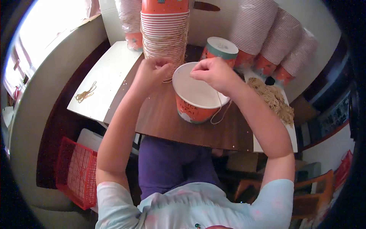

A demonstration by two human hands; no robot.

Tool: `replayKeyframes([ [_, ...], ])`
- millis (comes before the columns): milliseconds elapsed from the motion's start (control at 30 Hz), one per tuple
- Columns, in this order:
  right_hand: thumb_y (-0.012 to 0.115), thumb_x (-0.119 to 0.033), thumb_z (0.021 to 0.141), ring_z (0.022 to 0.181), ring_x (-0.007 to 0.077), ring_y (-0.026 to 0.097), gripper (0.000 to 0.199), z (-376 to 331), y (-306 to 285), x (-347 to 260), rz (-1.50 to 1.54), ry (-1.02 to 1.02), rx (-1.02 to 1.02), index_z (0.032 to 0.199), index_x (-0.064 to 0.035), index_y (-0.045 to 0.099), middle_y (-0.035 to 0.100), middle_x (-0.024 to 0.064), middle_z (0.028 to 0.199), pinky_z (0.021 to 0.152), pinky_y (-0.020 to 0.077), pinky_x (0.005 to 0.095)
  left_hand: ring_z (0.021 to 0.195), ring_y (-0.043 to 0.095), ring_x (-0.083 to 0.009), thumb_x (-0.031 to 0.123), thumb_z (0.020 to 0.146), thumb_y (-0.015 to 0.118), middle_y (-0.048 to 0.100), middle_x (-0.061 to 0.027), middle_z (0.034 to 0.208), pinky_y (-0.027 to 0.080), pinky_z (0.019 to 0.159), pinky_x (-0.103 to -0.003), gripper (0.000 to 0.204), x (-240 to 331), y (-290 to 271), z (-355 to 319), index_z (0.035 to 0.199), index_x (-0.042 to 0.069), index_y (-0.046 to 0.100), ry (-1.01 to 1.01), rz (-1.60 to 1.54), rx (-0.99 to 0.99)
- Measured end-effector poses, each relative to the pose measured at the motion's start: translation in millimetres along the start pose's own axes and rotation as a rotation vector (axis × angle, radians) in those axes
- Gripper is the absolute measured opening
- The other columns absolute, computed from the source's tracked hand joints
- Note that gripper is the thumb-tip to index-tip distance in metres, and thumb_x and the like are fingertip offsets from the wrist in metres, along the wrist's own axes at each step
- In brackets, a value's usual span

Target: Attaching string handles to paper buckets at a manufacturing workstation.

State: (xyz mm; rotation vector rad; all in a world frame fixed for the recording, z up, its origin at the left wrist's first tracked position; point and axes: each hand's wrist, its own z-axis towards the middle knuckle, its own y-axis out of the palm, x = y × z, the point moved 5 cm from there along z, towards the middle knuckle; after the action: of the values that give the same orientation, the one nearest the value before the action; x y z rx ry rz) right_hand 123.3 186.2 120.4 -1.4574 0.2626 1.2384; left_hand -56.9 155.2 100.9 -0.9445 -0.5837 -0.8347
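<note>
My left hand (154, 74) is closed in a pinch in front of the tall stack of paper buckets (164, 38); whatever its fingertips hold is too fine to make out. Over the rim of an open paper bucket (198, 89), orange outside and white inside, my right hand (217, 74) pinches with its fingertips. A thin tan string (221, 110) trails from beneath that hand, looping down the bucket's right side. The bucket stands upright on the brown table (164, 118). More string is wound around the tall stack behind it.
A heap of tan strings (272, 99) lies on the white board at right. Several wrapped bucket stacks (253, 26) lean behind it. An upturned bucket (221, 47) stands at the back. A small string bundle (85, 92) rests at left, above a red crate (78, 171).
</note>
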Motion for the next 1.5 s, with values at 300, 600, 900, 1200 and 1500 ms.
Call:
replayKeyframes([
  [300, 0.065, -0.014, 0.067, 0.058, 0.015, 0.058, 0.013, 48, 25, 53, -0.022, 0.09, 0.002, 0.069, -0.001, 0.066, 0.063, 0.0084, 0.062, 0.058, 0.047, 0.031, 0.073, 0.061, -0.0101, 0.016, 0.089, 0.058, 0.065, -0.0059, 0.089, 0.051, 0.065, -0.023, 0.024, -62, 47, 10, 0.104, -0.002, 0.063, -0.338, -0.517, -0.277],
  [600, 0.065, -0.014, 0.067, 0.059, 0.0168, 0.06, 0.013, 57, 30, 50, -0.034, 0.11, -0.014, 0.069, -0.0014, 0.066, 0.064, 0.0103, 0.063, 0.058, 0.0476, 0.0322, 0.06, 0.049, -0.0039, 0.012, 0.09, 0.054, 0.059, 0.0016, 0.071, 0.04, 0.054, -0.02, 0.02, -55, 45, 7, 0.097, -0.003, 0.066, -0.322, -0.54, -0.224],
  [900, 0.064, -0.011, 0.074, 0.056, 0.0085, 0.052, 0.011, 58, 34, 47, -0.044, 0.08, -0.014, 0.071, -0.0003, 0.064, 0.059, 0.0023, 0.062, 0.05, 0.0413, 0.0268, 0.071, 0.061, -0.01, 0.017, 0.09, 0.057, 0.065, -0.0057, 0.086, 0.052, 0.065, -0.024, 0.025, -64, 45, 8, 0.103, -0.003, 0.063, -0.334, -0.508, -0.275],
  [1200, 0.064, -0.011, 0.074, 0.056, 0.0089, 0.053, 0.012, 60, 34, 45, -0.078, 0.105, -0.006, 0.07, 0.0002, 0.063, 0.06, 0.0028, 0.063, 0.05, 0.0415, 0.0266, 0.066, 0.055, -0.0054, 0.011, 0.089, 0.055, 0.063, -0.0014, 0.08, 0.046, 0.06, -0.021, 0.02, -50, 42, 5, 0.1, -0.004, 0.064, -0.318, -0.504, -0.247],
  [1500, 0.065, -0.013, 0.075, 0.061, 0.0085, 0.054, 0.013, 50, 36, 38, -0.058, 0.115, -0.088, 0.075, -0.0002, 0.067, 0.062, 0.003, 0.066, 0.054, 0.0436, 0.0259, 0.064, 0.057, -0.0073, 0.007, 0.084, 0.055, 0.064, -0.0037, 0.072, 0.047, 0.059, -0.023, 0.018, -29, 32, -2, 0.094, -0.003, 0.066, -0.19, -0.244, -0.337],
])
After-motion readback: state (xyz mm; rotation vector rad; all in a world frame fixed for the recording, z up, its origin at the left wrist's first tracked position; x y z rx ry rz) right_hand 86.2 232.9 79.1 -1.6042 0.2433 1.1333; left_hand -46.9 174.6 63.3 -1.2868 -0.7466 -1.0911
